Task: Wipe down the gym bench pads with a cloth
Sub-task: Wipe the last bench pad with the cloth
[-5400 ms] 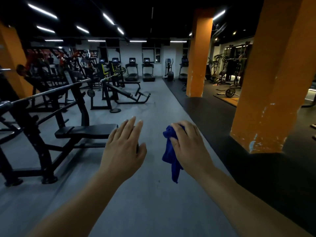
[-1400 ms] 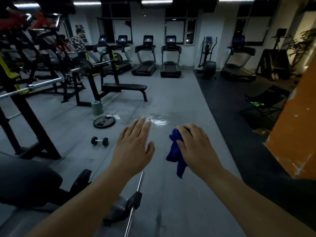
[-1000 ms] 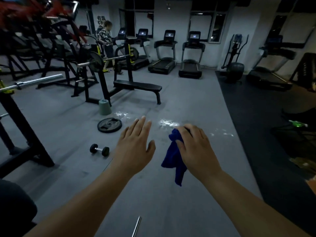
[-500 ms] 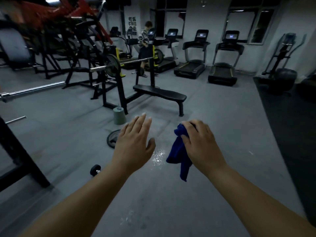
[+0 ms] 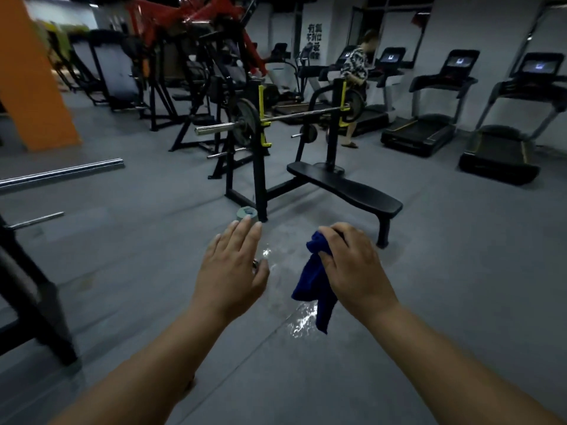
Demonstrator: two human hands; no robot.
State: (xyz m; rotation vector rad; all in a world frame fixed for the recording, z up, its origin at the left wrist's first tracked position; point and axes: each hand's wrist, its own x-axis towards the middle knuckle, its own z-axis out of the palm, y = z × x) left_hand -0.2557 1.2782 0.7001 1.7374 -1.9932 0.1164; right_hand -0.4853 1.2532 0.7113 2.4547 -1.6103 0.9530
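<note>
Dim gym seen from a head-worn camera looking forward and down. The right hand grasps a dark blue cloth, fingers curled over its bunched upper part while the loose tail hangs below the hand, clear of the grey floor. The left hand, just beside the cloth and not touching it, is released: fingers straight and close together, palm down, holding nothing. Ahead of both hands, a little toward the right one, stands a flat black bench pad on a black frame, well apart from the hands and not yet touched. A loaded barbell rests across the frame beyond the pad's far end. A shiny wet patch lies on the floor beneath and between the hands. A person stands far beyond, by a row of treadmills. The cloth looks soft, light and limp, so it should wipe best gathered into a flat wad under the palm, not dangling from the fingertips; in this light it is hard to tell whether it is damp. The pad looks firm, smooth and fixed, likely needing pressure along its top, not a grip, and the free hand could steady on its edge
</note>
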